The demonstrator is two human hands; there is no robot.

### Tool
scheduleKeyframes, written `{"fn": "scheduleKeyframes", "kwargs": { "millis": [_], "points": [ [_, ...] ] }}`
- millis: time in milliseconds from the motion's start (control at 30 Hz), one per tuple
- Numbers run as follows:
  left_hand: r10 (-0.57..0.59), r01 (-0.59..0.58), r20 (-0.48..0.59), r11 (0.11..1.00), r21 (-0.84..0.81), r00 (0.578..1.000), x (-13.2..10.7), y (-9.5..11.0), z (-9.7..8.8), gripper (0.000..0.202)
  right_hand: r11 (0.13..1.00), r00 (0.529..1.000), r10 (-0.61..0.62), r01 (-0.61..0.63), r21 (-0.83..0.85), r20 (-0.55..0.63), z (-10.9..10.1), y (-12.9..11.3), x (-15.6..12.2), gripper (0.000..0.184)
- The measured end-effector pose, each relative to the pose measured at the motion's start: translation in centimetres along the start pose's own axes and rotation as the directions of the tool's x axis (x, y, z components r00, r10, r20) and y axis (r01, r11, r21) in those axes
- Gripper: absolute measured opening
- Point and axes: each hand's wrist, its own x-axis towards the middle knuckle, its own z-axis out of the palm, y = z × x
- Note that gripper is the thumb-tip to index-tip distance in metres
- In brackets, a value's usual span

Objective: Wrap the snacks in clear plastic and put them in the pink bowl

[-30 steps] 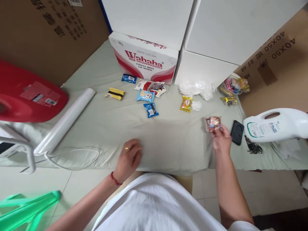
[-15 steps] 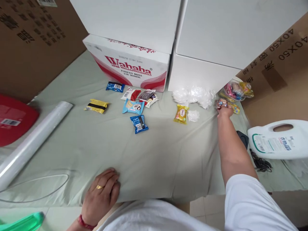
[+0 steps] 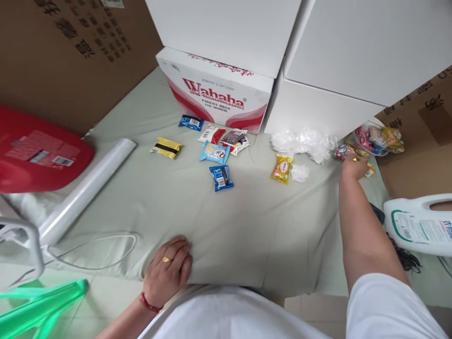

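My left hand [image 3: 167,269] rests palm down on the table's front edge, fingers lying on the cloth and nothing in them. At the far right of the table, my right hand [image 3: 354,167] is at a small red-brown wrapped snack [image 3: 342,151], its fingertips largely hidden. Beside that hand lies a yellow snack packet [image 3: 369,170], and just beyond is a clear bag of colourful snacks [image 3: 377,139]. Nearer the middle are a yellow-gold packet [image 3: 281,168], a small white packet [image 3: 299,173] and crumpled clear plastic [image 3: 305,142].
Scattered on the left half are a yellow packet with a black band [image 3: 165,148], a light-blue packet [image 3: 213,153] and blue packets [image 3: 221,178]. A Wahaha carton [image 3: 219,94] stands behind. A plastic roll [image 3: 88,190], red container [image 3: 38,150] and white jug [image 3: 416,226] flank the table.
The view has swung left, so things appear farther right. My right hand has turned slightly, showing a ring, and stays by the red-brown snack. My left hand still rests on the edge.
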Motion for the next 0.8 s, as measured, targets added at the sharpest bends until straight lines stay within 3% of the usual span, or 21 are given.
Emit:
{"fn": "scheduleKeyframes", "kwargs": {
  "millis": [100,200,300,433,567,700,800],
  "points": [
    [-0.003,0.003,-0.013,1.000,-0.013,1.000,-0.2,0.1,0.1,0.018,0.995,0.996,-0.081,0.083,0.052,-0.044,-0.5,-0.7,-4.8,0.017],
    [-0.010,0.010,-0.027,1.000,-0.017,1.000,-0.3,0.2,0.1,0.017,0.970,0.975,-0.213,0.203,0.133,0.060,-0.7,-1.8,-9.9,0.018],
    [-0.017,0.016,-0.039,1.000,-0.024,0.999,-0.4,0.2,0.1,0.018,0.943,0.936,-0.322,0.305,0.131,0.140,-0.7,-4.2,-13.0,0.022],
    [-0.022,0.020,-0.048,0.999,-0.044,0.999,-0.7,0.1,0.3,0.019,0.864,0.850,-0.503,0.501,0.052,0.158,0.0,-9.2,-13.6,0.019],
    [-0.025,0.022,-0.055,0.998,-0.055,0.998,-1.0,0.1,0.5,0.019,0.797,0.779,-0.594,0.604,0.011,0.201,1.9,-13.8,-13.5,0.020],
    [-0.022,0.020,-0.041,0.999,-0.043,0.999,-1.1,0.2,0.6,0.020,0.822,0.767,-0.525,0.569,-0.012,0.371,4.4,-16.4,-13.8,0.024],
    [-0.018,0.017,-0.039,0.999,-0.029,0.999,-1.1,0.2,0.6,0.019,0.898,0.815,-0.389,0.440,-0.021,0.430,5.4,-17.1,-13.4,0.018]
  ]
}}
